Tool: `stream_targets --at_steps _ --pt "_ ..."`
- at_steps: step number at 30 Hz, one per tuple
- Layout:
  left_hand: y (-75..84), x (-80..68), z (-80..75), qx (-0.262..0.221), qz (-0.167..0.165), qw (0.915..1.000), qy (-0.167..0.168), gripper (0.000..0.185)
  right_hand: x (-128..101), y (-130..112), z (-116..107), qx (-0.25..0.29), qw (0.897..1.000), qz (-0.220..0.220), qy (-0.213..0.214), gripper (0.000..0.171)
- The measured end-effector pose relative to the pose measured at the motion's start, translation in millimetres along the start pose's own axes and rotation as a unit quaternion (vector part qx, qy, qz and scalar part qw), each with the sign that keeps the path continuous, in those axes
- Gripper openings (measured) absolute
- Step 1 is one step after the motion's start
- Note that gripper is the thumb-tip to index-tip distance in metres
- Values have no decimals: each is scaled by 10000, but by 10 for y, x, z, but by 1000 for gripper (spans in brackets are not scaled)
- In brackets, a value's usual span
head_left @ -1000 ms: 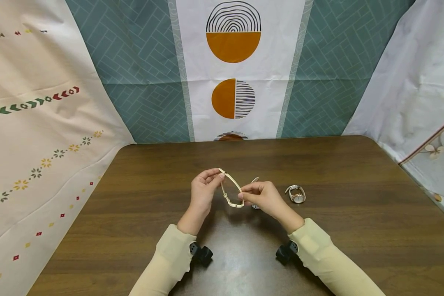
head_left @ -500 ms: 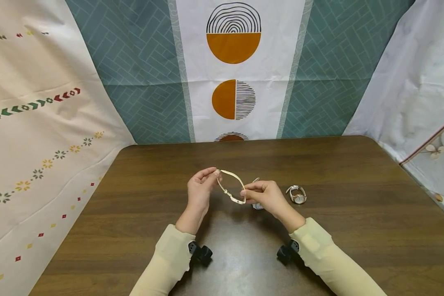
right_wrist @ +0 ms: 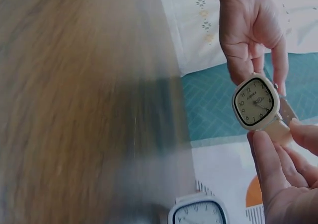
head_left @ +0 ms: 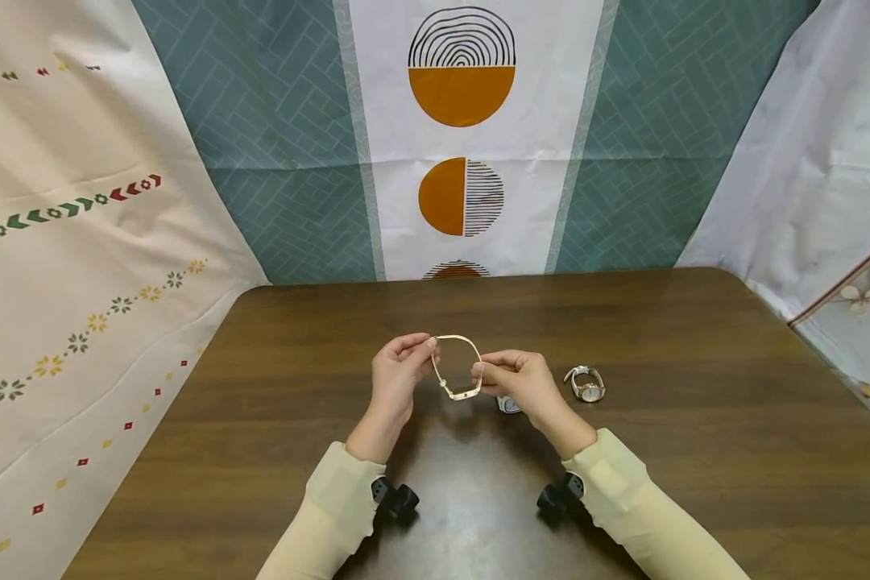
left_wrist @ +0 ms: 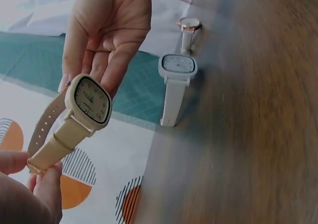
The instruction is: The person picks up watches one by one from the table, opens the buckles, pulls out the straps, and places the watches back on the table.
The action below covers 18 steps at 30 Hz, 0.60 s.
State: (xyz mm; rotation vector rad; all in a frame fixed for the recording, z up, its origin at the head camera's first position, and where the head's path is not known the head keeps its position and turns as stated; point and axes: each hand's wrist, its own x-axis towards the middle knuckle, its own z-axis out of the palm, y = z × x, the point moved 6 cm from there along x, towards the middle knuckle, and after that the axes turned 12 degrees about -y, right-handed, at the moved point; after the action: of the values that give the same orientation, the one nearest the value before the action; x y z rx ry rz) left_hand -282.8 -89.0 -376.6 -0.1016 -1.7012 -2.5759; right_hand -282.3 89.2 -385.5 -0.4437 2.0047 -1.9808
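Between my two hands a cream wristwatch (head_left: 466, 395) with a rounded-square dial is held above the table, its strap forming a loop. My left hand (head_left: 395, 374) pinches the strap at the upper left of the loop. On the other side, the thumb and fingers of my right hand (head_left: 522, 383) grip the watch at the loop's right. The left wrist view shows the dial of the cream wristwatch (left_wrist: 91, 102) and its punched strap. Partly hidden behind my right hand, a white square wristwatch (head_left: 508, 405) lies on the table.
A round-dialled wristwatch (head_left: 590, 392) with a rose-gold case lies on the brown wooden table (head_left: 297, 338), right of the right hand. Patterned cloth (head_left: 290, 161) hangs behind the table's back edge, with more cloth at both sides.
The cream watch has been turned in the hands, so its strap loop looks rounder and more open. Both hands keep hold of it and have shifted only slightly.
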Motion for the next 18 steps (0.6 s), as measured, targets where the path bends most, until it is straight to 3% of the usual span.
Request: stream_targets --at_steps 9,18 --pt "-18 57 -157 241 -519 9980 266 13 42 20 64 79 9991 225 348 28" --pt "-124 134 -303 679 -1229 9899 211 14 125 133 223 191 9973 438 552 22"
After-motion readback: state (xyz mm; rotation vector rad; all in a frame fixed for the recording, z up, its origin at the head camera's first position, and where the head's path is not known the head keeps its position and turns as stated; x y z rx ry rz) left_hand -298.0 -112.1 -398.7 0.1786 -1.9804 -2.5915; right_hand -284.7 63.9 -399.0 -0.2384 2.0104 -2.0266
